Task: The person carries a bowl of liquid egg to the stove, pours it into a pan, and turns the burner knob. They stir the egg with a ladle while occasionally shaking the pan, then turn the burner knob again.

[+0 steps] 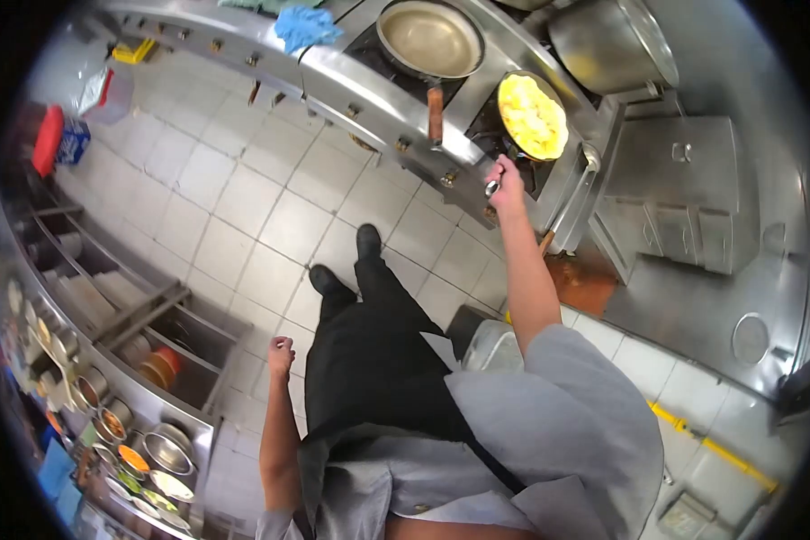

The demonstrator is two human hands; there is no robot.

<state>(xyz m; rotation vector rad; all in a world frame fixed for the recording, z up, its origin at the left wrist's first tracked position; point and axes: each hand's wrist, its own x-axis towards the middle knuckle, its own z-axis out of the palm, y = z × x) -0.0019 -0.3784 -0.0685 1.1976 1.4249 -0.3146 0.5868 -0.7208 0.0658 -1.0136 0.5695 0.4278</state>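
Note:
My right hand point(508, 185) is closed round the handle of a frying pan point(549, 155) over the stove at the upper right. Lumpy yellow food point(532, 117), which looks like egg, fills the pan nearly to its rim. The metal end of the handle point(492, 188) sticks out of my fist. Beside my hip hangs my left hand point(281, 356), its fingers curled in and nothing visible in them. To the left of the egg pan, a wider pan point(430, 40) with a brown handle sits on another burner.
A big steel pot point(612, 45) stands behind the pans. A blue cloth point(306, 28) lies on the steel counter. Steel bowls point(168, 450) and several ingredient containers line the counter at lower left. Beside my right leg is a clear bin point(492, 346). The floor is tiled.

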